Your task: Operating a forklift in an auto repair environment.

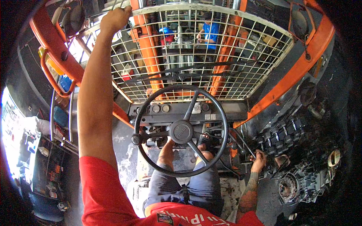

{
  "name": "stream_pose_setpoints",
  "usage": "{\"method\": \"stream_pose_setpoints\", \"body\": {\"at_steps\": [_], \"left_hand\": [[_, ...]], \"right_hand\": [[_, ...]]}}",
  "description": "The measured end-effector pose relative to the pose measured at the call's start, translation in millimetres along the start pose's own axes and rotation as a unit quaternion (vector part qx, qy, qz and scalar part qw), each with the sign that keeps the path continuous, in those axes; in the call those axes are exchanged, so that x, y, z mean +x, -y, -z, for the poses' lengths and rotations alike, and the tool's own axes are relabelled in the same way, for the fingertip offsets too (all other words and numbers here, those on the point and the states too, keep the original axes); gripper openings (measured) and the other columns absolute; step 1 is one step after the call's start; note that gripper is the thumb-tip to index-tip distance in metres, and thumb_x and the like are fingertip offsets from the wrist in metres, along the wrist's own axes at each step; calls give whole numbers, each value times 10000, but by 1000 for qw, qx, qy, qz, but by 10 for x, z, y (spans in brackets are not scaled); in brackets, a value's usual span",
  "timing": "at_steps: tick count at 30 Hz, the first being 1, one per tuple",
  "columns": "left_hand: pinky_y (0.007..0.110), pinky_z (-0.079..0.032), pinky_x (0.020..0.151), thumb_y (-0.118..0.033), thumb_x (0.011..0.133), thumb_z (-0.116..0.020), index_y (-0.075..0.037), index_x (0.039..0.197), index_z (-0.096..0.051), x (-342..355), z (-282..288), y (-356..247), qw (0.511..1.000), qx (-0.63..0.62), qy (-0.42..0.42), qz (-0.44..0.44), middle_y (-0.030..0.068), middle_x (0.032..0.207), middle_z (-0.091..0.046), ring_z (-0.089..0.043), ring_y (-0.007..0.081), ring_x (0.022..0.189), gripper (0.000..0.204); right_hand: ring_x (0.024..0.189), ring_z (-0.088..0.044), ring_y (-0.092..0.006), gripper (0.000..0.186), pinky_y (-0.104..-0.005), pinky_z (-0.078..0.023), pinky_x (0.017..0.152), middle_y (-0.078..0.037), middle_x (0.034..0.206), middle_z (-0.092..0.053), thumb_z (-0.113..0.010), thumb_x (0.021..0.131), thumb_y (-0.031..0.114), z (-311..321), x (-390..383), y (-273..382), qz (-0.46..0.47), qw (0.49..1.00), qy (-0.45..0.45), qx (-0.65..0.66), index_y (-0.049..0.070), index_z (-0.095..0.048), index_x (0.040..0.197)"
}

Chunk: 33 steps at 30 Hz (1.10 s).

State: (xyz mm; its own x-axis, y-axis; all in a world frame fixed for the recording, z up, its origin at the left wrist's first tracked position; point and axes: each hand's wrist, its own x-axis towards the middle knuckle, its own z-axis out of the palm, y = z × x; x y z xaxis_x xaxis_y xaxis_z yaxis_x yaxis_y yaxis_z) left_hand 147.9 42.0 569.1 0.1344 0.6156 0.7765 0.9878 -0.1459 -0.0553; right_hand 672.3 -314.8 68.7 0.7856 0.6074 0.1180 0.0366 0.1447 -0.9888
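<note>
I sit behind a black steering wheel (182, 174) with a knob (137, 139) on its left rim. My left arm is stretched up and forward. Its hand (115, 20) is closed in a fist at the upper left corner of a pale wire grille (181, 56); thin dark bars show above the fingers, but what they grip is hidden. Down at my right side, my right hand (258, 162) is closed round the end of a long thin control lever (245, 144). Neither hand touches the wheel. The dashboard (226, 109) with round gauges lies beyond the wheel.
Orange posts (286, 92) flank the cab, with a grab handle (46, 71) at left. Past the grille stand orange uprights (151, 56) and a person in blue (209, 33). Engine parts (288, 186) lie at right. A cluttered bench (41, 165) stands at left.
</note>
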Motion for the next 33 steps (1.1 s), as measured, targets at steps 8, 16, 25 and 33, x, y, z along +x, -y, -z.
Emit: {"method": "stream_pose_setpoints", "body": {"at_steps": [8, 16, 25, 33], "left_hand": [[531, -433, 829, -516, 926, -267, -51, 925, -634, 75, -93, 112, 1000, -8, -16, -3, 271, 965, -612, -570, 476, 920, 592], [486, -427, 900, -491, 911, -270, -55, 1018, -639, 63, -33, 23, 999, 29, 30, -2, 241, 1074, -608, -555, 437, 1024, 581], [483, -431, 903, -507, 912, -250, -64, 1035, -631, 108, -46, 54, 999, 26, 38, 7, 244, 1072, -608, -560, 433, 1020, 598], [484, -437, 891, -495, 919, -248, -53, 1011, -628, 32, 24, 49, 999, 35, 32, -10, 248, 1054, -612, -566, 430, 1007, 589]], "right_hand": [[543, -571, -151, 205, -259, -444, 403, -76, 812, -585, -528, 889, 178, -11, 23, -14, -37, 999, -7, 11, 9, -607, 973], [515, -554, -150, 173, -261, -441, 400, -70, 765, -582, -508, 896, 160, -11, 4, 12, -8, 1000, 2, 20, 15, -589, 944], [562, -582, -163, 183, -280, -468, 434, -62, 784, -580, -541, 892, 177, 46, 1, -5, -24, 999, 33, 35, 22, -588, 977], [646, -616, -165, 199, -301, -504, 489, -61, 826, -601, -540, 905, 199, 74, -62, 183, -124, 984, 119, 47, 68, -584, 1048]]}}
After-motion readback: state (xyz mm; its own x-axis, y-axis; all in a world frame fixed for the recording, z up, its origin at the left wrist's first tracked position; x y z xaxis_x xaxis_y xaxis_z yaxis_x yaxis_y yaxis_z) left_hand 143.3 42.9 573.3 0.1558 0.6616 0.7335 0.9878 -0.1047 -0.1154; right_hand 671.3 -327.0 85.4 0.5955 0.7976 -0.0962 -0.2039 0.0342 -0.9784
